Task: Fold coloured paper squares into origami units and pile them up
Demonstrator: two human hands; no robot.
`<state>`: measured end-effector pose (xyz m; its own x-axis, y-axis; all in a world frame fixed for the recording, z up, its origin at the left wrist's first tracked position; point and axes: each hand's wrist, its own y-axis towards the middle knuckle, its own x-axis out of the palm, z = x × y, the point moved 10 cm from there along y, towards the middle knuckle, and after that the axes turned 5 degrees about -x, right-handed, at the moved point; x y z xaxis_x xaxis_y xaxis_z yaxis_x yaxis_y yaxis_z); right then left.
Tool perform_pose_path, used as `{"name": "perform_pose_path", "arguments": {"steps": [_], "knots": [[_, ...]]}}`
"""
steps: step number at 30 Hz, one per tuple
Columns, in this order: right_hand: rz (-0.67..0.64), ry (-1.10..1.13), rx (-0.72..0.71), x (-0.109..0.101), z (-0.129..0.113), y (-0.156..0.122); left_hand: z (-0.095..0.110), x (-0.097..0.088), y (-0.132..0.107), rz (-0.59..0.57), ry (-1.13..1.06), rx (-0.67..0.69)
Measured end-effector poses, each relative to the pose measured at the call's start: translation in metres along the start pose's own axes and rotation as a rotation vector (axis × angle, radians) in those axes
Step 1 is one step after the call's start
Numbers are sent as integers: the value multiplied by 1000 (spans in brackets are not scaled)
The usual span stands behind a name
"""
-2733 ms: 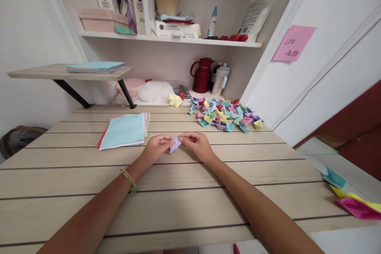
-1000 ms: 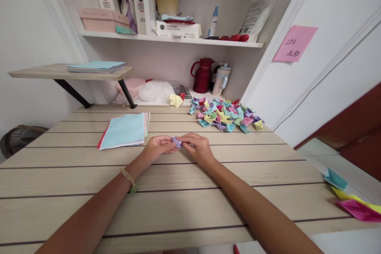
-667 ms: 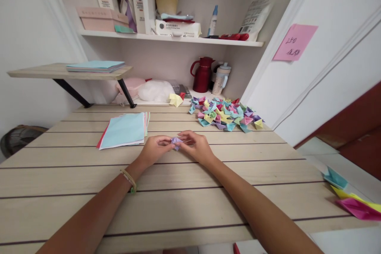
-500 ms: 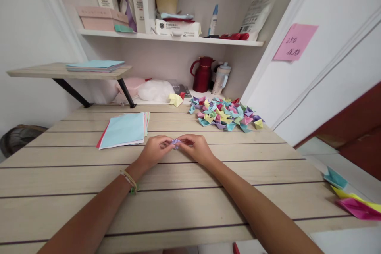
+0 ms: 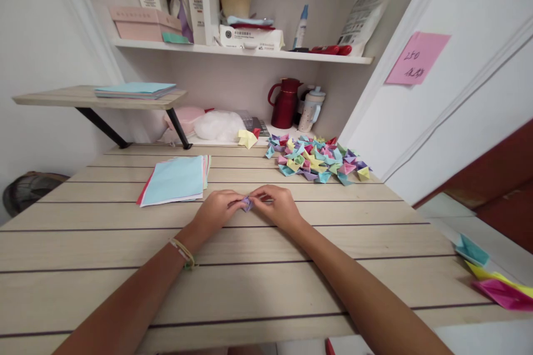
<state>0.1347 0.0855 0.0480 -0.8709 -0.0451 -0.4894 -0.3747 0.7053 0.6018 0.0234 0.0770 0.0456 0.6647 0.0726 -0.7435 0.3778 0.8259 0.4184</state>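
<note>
A small folded piece of purple paper (image 5: 247, 204) is held between my two hands, just above or on the middle of the table (image 5: 258, 288). My left hand (image 5: 219, 208) pinches its left side with thumb and forefinger. On the opposite side, my right hand (image 5: 277, 206) grips it between thumb and fingertips. The fingers cover part of the paper, so its full shape is hidden. Left of the hands lies a stack of square paper (image 5: 175, 178), light blue on top. Behind them to the right is a pile of small folded paper boats (image 5: 314, 158) in many colours.
A yellow folded paper piece (image 5: 247, 138) sits near the back edge by a plastic bag (image 5: 220, 125). A raised wooden stand (image 5: 54, 97) carries more paper sheets (image 5: 135, 89). A red jug (image 5: 285, 104) and a cup (image 5: 311, 110) stand behind. Larger paper boats (image 5: 506, 291) lie at the right edge.
The purple paper has been turned a little between my fingers and shows more of its surface. My right fingers have shifted slightly. The view has moved a little.
</note>
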Motion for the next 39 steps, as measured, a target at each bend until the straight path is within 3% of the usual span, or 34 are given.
{"name": "perform_pose_path", "arguments": {"steps": [9,15,19,25,31,34,39], "knots": [[-57,-102,-41,3,-3,2,-1,0,-1,25,32,14],[-44,-126,-13,0,-2,1,-10,-3,0,52,-43,-93],[-55,-119,33,1,3,1,-20,-6,0,95,-214,-199],[-67,57,134,8,12,1,-44,4,-6,186,-650,-422],[-44,279,278,18,25,-3,-51,7,-8,274,-792,-476],[-28,346,323,17,34,-5,-54,12,-7,210,-848,-527],[-12,344,354,10,42,-6,-48,31,-2,-86,-1007,-496]]}}
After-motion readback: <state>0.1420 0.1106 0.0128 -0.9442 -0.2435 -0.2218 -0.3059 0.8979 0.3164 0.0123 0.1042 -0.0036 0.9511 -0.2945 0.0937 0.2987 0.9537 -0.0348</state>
